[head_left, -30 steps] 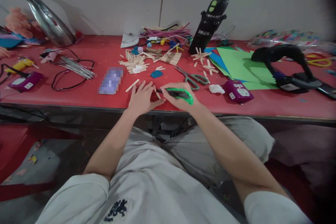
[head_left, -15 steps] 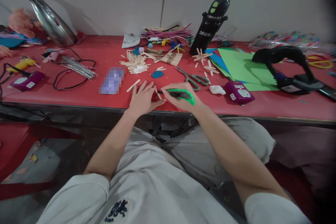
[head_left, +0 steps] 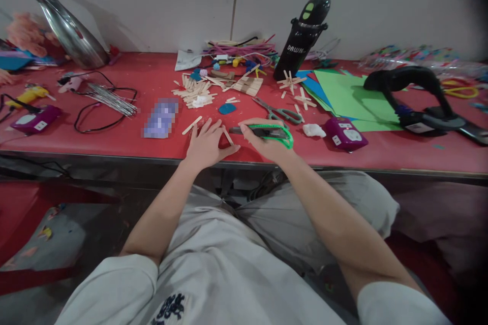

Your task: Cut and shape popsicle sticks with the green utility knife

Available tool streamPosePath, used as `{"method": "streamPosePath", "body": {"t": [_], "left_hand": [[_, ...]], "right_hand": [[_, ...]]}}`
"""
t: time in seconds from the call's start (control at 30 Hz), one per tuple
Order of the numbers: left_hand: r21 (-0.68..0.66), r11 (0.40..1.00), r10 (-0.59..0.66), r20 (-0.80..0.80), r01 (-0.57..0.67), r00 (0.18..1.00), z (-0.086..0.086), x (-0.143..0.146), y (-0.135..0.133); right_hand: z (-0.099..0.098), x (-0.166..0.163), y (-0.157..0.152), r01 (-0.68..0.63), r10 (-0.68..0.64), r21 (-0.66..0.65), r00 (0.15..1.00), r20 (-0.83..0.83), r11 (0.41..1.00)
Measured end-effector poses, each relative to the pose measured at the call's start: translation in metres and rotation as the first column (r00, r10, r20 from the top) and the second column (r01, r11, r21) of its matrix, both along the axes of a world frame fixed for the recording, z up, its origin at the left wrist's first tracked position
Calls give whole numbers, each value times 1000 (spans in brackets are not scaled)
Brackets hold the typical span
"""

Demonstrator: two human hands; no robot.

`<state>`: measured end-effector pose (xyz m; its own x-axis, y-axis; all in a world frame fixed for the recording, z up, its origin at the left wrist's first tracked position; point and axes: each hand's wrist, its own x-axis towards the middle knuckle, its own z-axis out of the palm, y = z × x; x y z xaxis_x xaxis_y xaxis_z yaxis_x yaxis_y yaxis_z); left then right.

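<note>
My left hand [head_left: 206, 143] lies flat on the red table [head_left: 125, 142] near its front edge, fingers spread, pressing down a short wooden craft stick [head_left: 227, 136]. My right hand [head_left: 267, 141] is closed around a green utility knife [head_left: 272, 132]. The knife's tip points left and sits just right of the stick. A loose craft stick [head_left: 191, 124] lies just beyond my left fingers. A blue scrap [head_left: 227, 108] rests behind both hands.
Behind lie a pile of craft sticks [head_left: 196, 92], grey-handled scissors [head_left: 280, 111], a black bottle [head_left: 303, 35], green and blue paper sheets [head_left: 348, 94], purple boxes [head_left: 345, 133], a black hole punch [head_left: 415, 96], wires [head_left: 110, 99] and a metal object [head_left: 64, 23].
My right hand has drawn the knife to the right and turned it, so its green handle now sits farther right. My left hand has stayed on the stick.
</note>
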<state>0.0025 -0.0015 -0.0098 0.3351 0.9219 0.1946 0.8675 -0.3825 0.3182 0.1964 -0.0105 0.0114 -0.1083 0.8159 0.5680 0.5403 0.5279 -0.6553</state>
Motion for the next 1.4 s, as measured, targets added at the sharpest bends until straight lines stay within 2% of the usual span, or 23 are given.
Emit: {"method": "streamPosePath", "body": {"t": [0.27,0.87,1.13,1.4], "left_hand": [[-7,1000,-4,-4,4,1000,3,2,-1],[25,1000,-7,0,7,1000,1,1,-1],[50,999,-7,5,7,1000,-1,1,-2],[60,998,-4,-7,5,1000,-3,0,-1]], "right_hand": [[-4,-6,6,-65,65,-3,995,-73,998],[-6,-3,4,-128,128,5,992,-18,992],[1,-1,4,-207,208,-25,977,43,978],[5,-1,3,-225,225,-6,972,68,974]]}}
